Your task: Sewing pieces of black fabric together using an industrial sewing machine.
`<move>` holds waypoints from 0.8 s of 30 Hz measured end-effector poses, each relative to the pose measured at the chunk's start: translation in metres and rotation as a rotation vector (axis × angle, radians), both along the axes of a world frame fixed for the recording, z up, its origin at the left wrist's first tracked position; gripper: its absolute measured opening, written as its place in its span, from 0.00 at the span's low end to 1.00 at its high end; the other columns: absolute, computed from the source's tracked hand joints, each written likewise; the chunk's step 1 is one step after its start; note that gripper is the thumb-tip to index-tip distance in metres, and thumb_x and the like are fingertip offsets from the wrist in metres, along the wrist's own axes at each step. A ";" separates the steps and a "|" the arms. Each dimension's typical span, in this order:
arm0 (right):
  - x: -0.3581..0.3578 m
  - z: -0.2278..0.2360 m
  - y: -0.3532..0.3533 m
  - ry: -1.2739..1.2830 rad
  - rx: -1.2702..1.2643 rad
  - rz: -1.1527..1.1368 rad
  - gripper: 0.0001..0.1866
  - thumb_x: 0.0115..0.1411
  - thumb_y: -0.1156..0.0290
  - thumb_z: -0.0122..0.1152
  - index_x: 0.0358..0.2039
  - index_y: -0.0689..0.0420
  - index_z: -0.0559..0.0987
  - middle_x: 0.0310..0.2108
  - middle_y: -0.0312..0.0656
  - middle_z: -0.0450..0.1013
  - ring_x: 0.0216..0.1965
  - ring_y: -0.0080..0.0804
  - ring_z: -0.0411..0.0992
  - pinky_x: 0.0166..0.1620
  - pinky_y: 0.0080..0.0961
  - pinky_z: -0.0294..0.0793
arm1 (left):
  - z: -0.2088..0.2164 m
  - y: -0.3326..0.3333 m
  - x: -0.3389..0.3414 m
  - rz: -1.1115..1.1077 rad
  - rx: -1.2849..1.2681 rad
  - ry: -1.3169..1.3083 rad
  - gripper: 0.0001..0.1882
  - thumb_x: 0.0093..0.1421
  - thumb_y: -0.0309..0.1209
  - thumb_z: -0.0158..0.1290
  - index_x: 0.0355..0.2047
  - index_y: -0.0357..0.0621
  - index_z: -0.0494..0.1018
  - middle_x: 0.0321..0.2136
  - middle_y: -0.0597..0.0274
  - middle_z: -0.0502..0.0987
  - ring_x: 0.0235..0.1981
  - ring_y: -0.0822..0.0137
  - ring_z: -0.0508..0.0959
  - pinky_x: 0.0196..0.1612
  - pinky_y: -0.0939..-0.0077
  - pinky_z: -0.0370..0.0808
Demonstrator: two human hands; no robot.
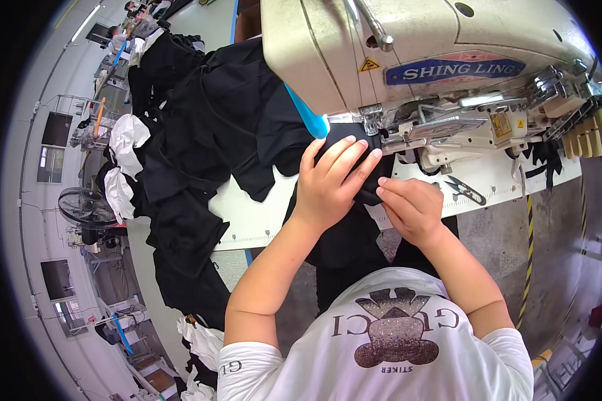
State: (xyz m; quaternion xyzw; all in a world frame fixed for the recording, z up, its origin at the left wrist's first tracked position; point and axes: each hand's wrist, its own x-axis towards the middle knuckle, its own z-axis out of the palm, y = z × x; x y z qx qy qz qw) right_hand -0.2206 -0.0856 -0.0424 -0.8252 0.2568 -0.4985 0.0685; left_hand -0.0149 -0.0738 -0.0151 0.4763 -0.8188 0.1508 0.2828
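Observation:
My left hand (331, 177) lies flat with fingers stretched out on a piece of black fabric (349, 132), just left of the presser foot (372, 123) of a cream sewing machine (328, 67). To its right, my right hand (411, 207) pinches the near right edge of the same fabric between thumb and fingers. The fabric runs up to the presser foot and hangs over the table's front edge toward my lap. The needle tip is too small to make out. A bright blue curved piece (308, 115) ends at my left fingertips.
Black garments (207, 127) are heaped across the left of the white table (247, 224), which has ruler marks along its front edge. Thread snips (467, 191) lie right of my right hand. A metal attachment (448, 127) sits beside the presser foot. Far left stands a fan (83, 207).

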 end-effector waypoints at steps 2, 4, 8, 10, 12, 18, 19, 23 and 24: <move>0.001 0.000 -0.002 -0.018 -0.005 0.003 0.14 0.47 0.78 0.71 0.38 0.59 0.84 0.42 0.40 0.82 0.26 0.32 0.76 0.26 0.27 0.73 | 0.000 -0.001 0.000 0.007 0.003 0.002 0.34 0.44 0.22 0.61 0.55 0.58 0.82 0.54 0.69 0.78 0.59 0.64 0.76 0.66 0.51 0.63; 0.001 0.000 -0.003 -0.022 -0.004 0.003 0.15 0.47 0.78 0.71 0.38 0.59 0.84 0.42 0.40 0.82 0.26 0.32 0.76 0.26 0.27 0.73 | 0.001 -0.002 -0.001 0.019 0.013 0.004 0.35 0.43 0.22 0.61 0.55 0.59 0.82 0.53 0.69 0.78 0.59 0.65 0.76 0.66 0.50 0.63; 0.001 0.001 -0.006 -0.022 0.001 0.000 0.15 0.47 0.79 0.71 0.38 0.60 0.84 0.43 0.41 0.82 0.26 0.32 0.75 0.26 0.27 0.73 | 0.001 -0.005 -0.002 0.026 0.022 0.016 0.36 0.43 0.21 0.62 0.55 0.61 0.82 0.53 0.69 0.78 0.60 0.64 0.76 0.67 0.49 0.62; 0.002 0.001 -0.008 -0.030 -0.005 -0.002 0.15 0.47 0.79 0.71 0.38 0.60 0.84 0.43 0.41 0.82 0.26 0.33 0.75 0.26 0.27 0.73 | 0.001 -0.006 -0.001 0.020 0.020 0.040 0.36 0.43 0.20 0.62 0.56 0.62 0.82 0.52 0.68 0.78 0.60 0.64 0.76 0.67 0.48 0.61; 0.002 0.002 -0.009 -0.036 -0.012 -0.002 0.16 0.46 0.79 0.71 0.39 0.61 0.84 0.43 0.41 0.82 0.26 0.33 0.75 0.26 0.27 0.73 | 0.002 -0.007 -0.001 0.018 0.025 0.048 0.36 0.43 0.20 0.62 0.56 0.62 0.82 0.52 0.68 0.78 0.60 0.63 0.76 0.67 0.47 0.61; 0.005 0.004 -0.015 -0.041 -0.021 -0.011 0.16 0.46 0.80 0.71 0.38 0.61 0.84 0.42 0.41 0.82 0.25 0.33 0.75 0.26 0.27 0.74 | -0.002 -0.006 0.002 0.002 0.001 0.037 0.35 0.43 0.21 0.62 0.55 0.62 0.82 0.53 0.68 0.77 0.60 0.62 0.76 0.67 0.49 0.62; 0.005 0.003 -0.016 -0.050 -0.033 -0.019 0.16 0.46 0.80 0.71 0.38 0.61 0.84 0.42 0.41 0.82 0.25 0.33 0.76 0.26 0.27 0.74 | -0.005 -0.005 0.003 -0.026 -0.024 0.034 0.35 0.44 0.22 0.61 0.55 0.62 0.82 0.54 0.68 0.77 0.59 0.62 0.76 0.67 0.49 0.62; 0.008 0.002 -0.020 -0.067 -0.058 -0.028 0.16 0.45 0.80 0.71 0.38 0.60 0.84 0.42 0.41 0.82 0.25 0.34 0.76 0.26 0.27 0.74 | 0.000 -0.008 0.005 -0.001 -0.026 0.007 0.35 0.44 0.22 0.61 0.55 0.62 0.82 0.54 0.70 0.77 0.58 0.64 0.75 0.68 0.50 0.62; 0.009 0.002 -0.020 -0.065 -0.058 -0.029 0.16 0.45 0.80 0.71 0.38 0.60 0.84 0.42 0.41 0.82 0.25 0.34 0.76 0.26 0.27 0.74 | 0.000 -0.008 0.006 0.000 -0.017 0.010 0.34 0.44 0.22 0.61 0.55 0.63 0.82 0.54 0.70 0.78 0.58 0.64 0.76 0.68 0.49 0.62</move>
